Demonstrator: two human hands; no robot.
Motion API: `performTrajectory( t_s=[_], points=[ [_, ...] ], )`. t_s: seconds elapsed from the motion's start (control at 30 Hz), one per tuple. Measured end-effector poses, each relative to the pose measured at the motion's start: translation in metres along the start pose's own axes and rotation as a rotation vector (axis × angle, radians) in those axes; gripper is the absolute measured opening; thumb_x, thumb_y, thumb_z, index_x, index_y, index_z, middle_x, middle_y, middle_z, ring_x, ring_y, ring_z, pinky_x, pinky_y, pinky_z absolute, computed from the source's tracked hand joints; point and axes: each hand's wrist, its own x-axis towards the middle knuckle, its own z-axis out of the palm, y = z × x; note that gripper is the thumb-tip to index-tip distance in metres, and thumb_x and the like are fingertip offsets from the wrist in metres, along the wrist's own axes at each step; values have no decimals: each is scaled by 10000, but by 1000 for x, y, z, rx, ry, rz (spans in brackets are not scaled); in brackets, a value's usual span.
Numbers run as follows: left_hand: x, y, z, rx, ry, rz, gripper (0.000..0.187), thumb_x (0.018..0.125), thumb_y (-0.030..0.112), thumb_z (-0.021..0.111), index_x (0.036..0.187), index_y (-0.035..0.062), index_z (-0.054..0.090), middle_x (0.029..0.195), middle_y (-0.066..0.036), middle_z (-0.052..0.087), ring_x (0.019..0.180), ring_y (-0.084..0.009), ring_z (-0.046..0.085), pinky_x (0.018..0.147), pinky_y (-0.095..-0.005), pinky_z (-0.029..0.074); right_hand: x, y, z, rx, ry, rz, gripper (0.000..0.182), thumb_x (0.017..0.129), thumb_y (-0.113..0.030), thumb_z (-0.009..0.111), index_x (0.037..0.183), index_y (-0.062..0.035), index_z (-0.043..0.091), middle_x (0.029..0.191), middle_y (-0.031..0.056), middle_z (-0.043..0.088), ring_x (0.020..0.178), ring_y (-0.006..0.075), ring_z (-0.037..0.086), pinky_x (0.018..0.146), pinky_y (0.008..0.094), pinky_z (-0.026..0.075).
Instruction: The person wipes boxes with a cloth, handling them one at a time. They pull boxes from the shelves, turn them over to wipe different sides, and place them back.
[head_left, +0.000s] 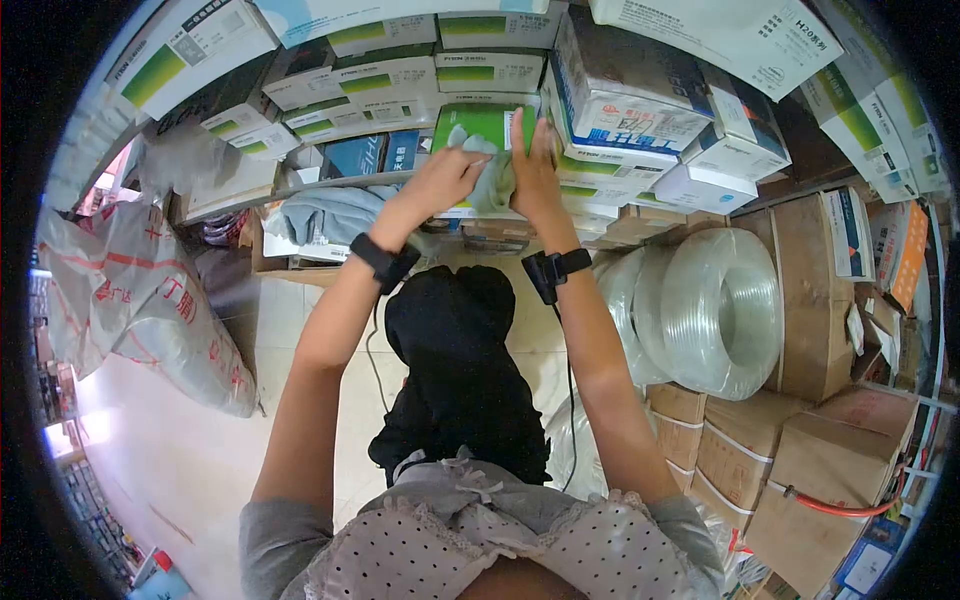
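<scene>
A light grey-green cloth [493, 183] is bunched between my two hands, against a bright green box [468, 123] on the shelf ahead. My left hand [448, 182] is closed on the cloth, with some of it poking out above the fingers. My right hand [536, 172] touches the cloth's right side, its fingers stretched out along the right edge of the green box. Each wrist wears a black strap with a small device. Folded grey-blue fabric [335, 215] lies on the shelf left of my left forearm.
Stacked white-and-green boxes [388, 78] fill the shelf behind, and a larger box [630, 90] stands to the right. Coils of clear tubing [725, 315] and cardboard cartons [830, 470] line the right side. A large plastic sack [150, 310] stands on the left floor.
</scene>
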Motion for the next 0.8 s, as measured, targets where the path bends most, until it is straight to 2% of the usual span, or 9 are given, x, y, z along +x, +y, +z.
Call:
performTrajectory(
  t_s=[0.07, 0.1, 0.17, 0.37, 0.5, 0.57, 0.67, 0.7, 0.8],
  points=[
    [22, -18, 10, -8, -63, 22, 184, 824, 115, 533, 935, 35, 657, 849, -251, 617, 809, -446, 581, 705, -489, 470, 2, -11, -17, 94, 17, -28, 1174, 563, 11, 772, 1482, -109, 50, 1488, 301, -10, 1330, 501, 199, 1085, 472, 274],
    [36, -27, 14, 33, -210, -24, 254, 864, 170, 543, 1063, 48, 642, 914, -243, 624, 864, -428, 583, 747, -474, 468, 3, -15, -19, 120, -9, 7, 1270, 490, -61, 822, 1480, -109, 28, 1486, 304, -31, 1334, 498, 193, 1079, 471, 280],
    [53, -33, 25, 28, -205, 17, 248, 851, 171, 550, 1048, 54, 645, 916, -243, 625, 864, -430, 582, 751, -480, 468, 1, -20, -24, 164, -69, 79, 1475, 344, -205, 921, 1478, -108, -17, 1482, 310, -74, 1341, 491, 183, 1068, 469, 291],
    [101, -48, 50, 75, -141, 23, 233, 843, 234, 549, 878, 30, 657, 891, -221, 644, 854, -404, 605, 741, -473, 478, -11, -30, -31, 108, 23, 40, 1436, 355, -227, 921, 1464, -50, 25, 1488, 285, -54, 1332, 501, 181, 1068, 505, 280],
    [114, -48, 41, 216, -234, -13, 259, 841, 273, 548, 848, 41, 663, 876, -215, 645, 839, -396, 612, 740, -476, 483, -12, -29, -31, 134, 21, 31, 1428, 352, -236, 919, 1461, -35, 42, 1487, 291, -58, 1342, 495, 161, 1078, 499, 264],
    [109, -46, 38, 225, -209, 26, 261, 832, 281, 552, 837, 46, 664, 855, -209, 647, 819, -393, 617, 728, -479, 485, -12, -29, -31, 130, 2, 40, 1429, 350, -244, 919, 1461, -33, 44, 1488, 294, -59, 1348, 490, 148, 1082, 497, 257],
    [86, -23, 19, 306, -281, 47, 249, 822, 273, 552, 820, 50, 663, 834, -206, 646, 788, -399, 612, 708, -482, 480, -9, -26, -31, 115, 11, 34, 1425, 357, -253, 917, 1462, -33, 45, 1488, 298, -62, 1350, 492, 136, 1086, 494, 247],
    [76, -17, 12, 277, -352, 67, 217, 818, 215, 555, 886, 43, 669, 854, -229, 634, 777, -411, 601, 707, -493, 476, -8, -25, -30, 111, 17, 28, 1423, 361, -256, 917, 1462, -33, 45, 1489, 299, -63, 1350, 495, 134, 1087, 493, 243],
    [28, -10, -3, 121, -207, 118, 208, 827, 191, 568, 943, 61, 680, 823, -237, 620, 769, -413, 598, 672, -477, 470, -4, -26, -33, 125, 35, 32, 1364, 410, -174, 897, 1472, -73, 46, 1491, 293, -10, 1349, 486, 170, 1097, 475, 257]
  ],
)
